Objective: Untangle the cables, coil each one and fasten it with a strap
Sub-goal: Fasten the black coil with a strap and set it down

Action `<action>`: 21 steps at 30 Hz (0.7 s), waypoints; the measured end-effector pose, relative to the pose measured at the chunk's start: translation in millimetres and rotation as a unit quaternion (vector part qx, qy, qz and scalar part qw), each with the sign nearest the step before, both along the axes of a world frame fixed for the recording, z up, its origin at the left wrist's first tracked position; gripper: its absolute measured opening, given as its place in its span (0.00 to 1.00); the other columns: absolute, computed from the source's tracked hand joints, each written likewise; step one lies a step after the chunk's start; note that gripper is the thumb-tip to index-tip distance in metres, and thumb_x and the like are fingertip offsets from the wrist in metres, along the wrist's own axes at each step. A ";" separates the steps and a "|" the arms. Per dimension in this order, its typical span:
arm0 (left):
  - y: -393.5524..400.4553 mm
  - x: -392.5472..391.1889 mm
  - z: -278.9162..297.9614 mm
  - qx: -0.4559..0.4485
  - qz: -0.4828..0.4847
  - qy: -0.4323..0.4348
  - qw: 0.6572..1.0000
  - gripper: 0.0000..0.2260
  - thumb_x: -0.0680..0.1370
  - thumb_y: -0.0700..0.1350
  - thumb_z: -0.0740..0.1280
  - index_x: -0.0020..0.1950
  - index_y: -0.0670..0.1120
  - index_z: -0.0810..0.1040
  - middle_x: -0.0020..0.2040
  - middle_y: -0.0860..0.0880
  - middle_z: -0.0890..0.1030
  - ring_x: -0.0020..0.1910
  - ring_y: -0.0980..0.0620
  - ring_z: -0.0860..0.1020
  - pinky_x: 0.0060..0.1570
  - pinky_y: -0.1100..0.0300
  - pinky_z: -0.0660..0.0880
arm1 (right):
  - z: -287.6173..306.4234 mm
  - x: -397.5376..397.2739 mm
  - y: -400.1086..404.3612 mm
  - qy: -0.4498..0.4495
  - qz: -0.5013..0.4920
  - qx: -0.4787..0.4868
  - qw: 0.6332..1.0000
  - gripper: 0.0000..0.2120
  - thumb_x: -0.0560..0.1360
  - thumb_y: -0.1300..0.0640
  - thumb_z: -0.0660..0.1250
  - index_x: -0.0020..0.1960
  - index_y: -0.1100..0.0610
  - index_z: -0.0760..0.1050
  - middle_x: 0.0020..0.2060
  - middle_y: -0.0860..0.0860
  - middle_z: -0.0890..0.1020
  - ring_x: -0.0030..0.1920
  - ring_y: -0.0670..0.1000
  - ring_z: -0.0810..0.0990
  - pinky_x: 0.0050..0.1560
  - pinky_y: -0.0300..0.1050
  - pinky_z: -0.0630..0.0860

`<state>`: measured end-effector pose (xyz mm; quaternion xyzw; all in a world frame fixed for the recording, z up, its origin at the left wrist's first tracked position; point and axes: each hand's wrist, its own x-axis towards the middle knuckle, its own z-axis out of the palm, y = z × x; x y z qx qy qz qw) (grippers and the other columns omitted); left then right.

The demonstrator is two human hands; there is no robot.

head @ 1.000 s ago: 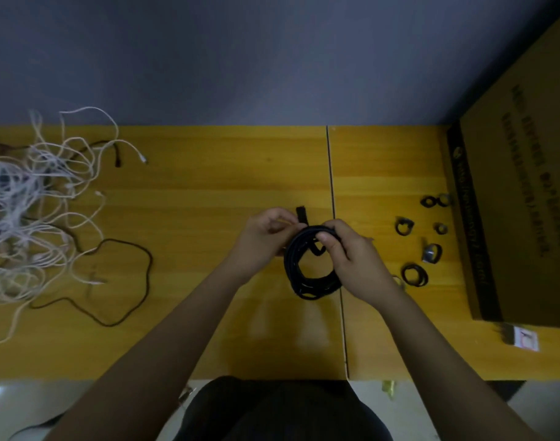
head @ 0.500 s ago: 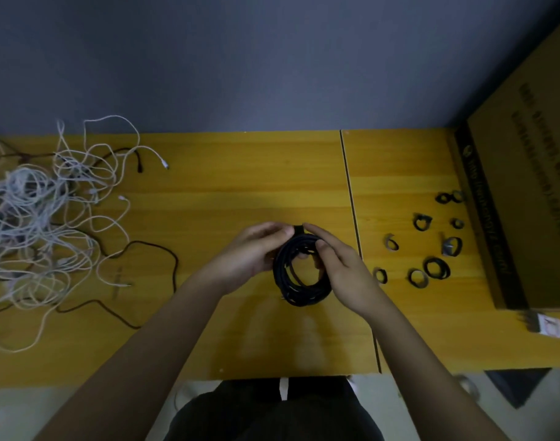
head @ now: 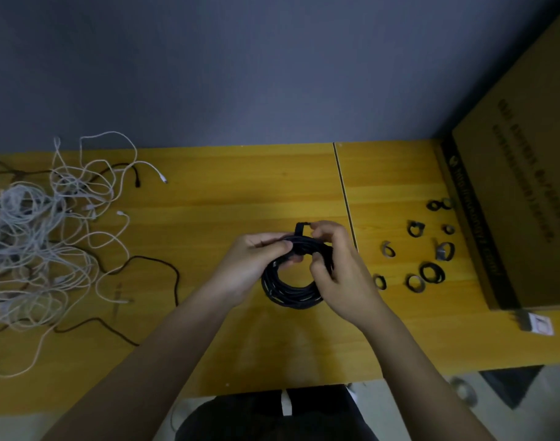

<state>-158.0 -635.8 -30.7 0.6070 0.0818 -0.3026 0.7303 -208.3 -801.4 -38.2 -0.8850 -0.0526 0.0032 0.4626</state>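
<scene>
A coiled black cable (head: 290, 286) is held above the middle of the wooden table (head: 227, 198). My left hand (head: 256, 265) grips the coil's upper left side, thumb across the strands. My right hand (head: 336, 265) holds the coil's right side and pinches the end of a black strap (head: 300, 229) that loops over the top of the coil. A tangle of white and black cables (head: 46, 237) lies at the table's left. Several rolled black straps (head: 431, 272) are scattered at the right.
A large cardboard box (head: 520, 202) stands at the table's right end, with a small white tag (head: 539, 324) in front of it. A seam (head: 344, 186) runs between two tabletops. A grey wall lies behind. The near edge of the table is by my body.
The strap's end now stands up above the coil, pinched by my right fingers. Both hands still hold the coil at the same place; the view shifted a little.
</scene>
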 end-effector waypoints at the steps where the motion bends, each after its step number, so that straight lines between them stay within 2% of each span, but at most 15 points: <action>1: -0.6 -0.5 1.2 0.006 0.000 -0.006 1.000 0.07 0.77 0.37 0.67 0.53 0.43 0.82 0.45 0.43 0.85 0.44 0.50 0.84 0.39 0.66 0.78 | 2.4 0.7 0.5 -0.023 0.003 -0.012 1.000 0.09 0.79 0.58 0.59 0.57 0.48 0.64 0.57 0.45 0.70 0.55 0.44 0.73 0.48 0.34 0.68; 4: -0.8 -0.9 7.2 0.029 -0.021 -0.035 0.999 0.07 0.78 0.38 0.66 0.51 0.47 0.82 0.44 0.47 0.86 0.43 0.53 0.84 0.39 0.66 0.78 | 8.2 2.5 0.3 -0.085 -0.006 -0.048 0.995 0.05 0.78 0.58 0.66 0.53 0.56 0.76 0.54 0.47 0.76 0.58 0.44 0.74 0.55 0.36 0.71; 7: -1.5 -2.8 13.7 0.052 -0.054 -0.078 0.994 0.09 0.80 0.38 0.64 0.51 0.51 0.81 0.44 0.52 0.86 0.43 0.56 0.84 0.38 0.67 0.77 | 14.2 3.3 1.9 -0.082 -0.050 -0.023 0.995 0.03 0.76 0.58 0.69 0.49 0.55 0.81 0.52 0.43 0.77 0.57 0.44 0.75 0.56 0.36 0.71; 9: -3.8 -4.0 18.3 0.079 -0.072 -0.120 0.987 0.10 0.80 0.39 0.63 0.52 0.53 0.79 0.43 0.56 0.85 0.43 0.60 0.83 0.38 0.68 0.76 | 16.2 2.5 4.7 -0.076 -0.086 0.017 0.993 0.02 0.75 0.59 0.69 0.47 0.56 0.81 0.50 0.40 0.76 0.55 0.38 0.74 0.55 0.31 0.70; 12: -10.4 -4.2 23.7 0.129 -0.105 -0.193 0.967 0.11 0.81 0.39 0.61 0.60 0.51 0.76 0.47 0.59 0.82 0.42 0.66 0.81 0.38 0.71 0.75 | 15.1 0.5 10.5 -0.095 -0.140 0.042 0.985 0.02 0.76 0.62 0.68 0.46 0.59 0.80 0.47 0.43 0.76 0.51 0.33 0.74 0.50 0.26 0.69; 14: -14.4 -4.6 25.3 0.152 -0.124 -0.219 0.956 0.12 0.82 0.39 0.60 0.62 0.48 0.76 0.48 0.57 0.81 0.41 0.68 0.80 0.38 0.71 0.74 | 12.1 -1.9 14.6 -0.118 -0.169 0.034 0.978 0.03 0.76 0.64 0.67 0.47 0.60 0.80 0.45 0.45 0.77 0.48 0.33 0.74 0.48 0.26 0.69; 17: -16.4 -5.5 25.1 0.166 -0.170 -0.235 0.942 0.10 0.82 0.41 0.59 0.59 0.52 0.76 0.48 0.56 0.81 0.43 0.68 0.79 0.42 0.69 0.74 | 4.9 -6.2 17.8 -0.125 -0.205 0.038 0.970 0.03 0.77 0.64 0.67 0.47 0.60 0.80 0.43 0.46 0.77 0.46 0.33 0.74 0.45 0.29 0.71; 21: -18.4 -5.8 22.4 0.178 -0.195 -0.259 0.929 0.09 0.80 0.41 0.63 0.57 0.53 0.76 0.50 0.54 0.82 0.49 0.62 0.79 0.50 0.66 0.73 | 4.0 -8.3 14.8 -0.130 -0.206 0.052 0.969 0.04 0.76 0.63 0.67 0.50 0.56 0.76 0.43 0.46 0.77 0.46 0.37 0.76 0.46 0.33 0.73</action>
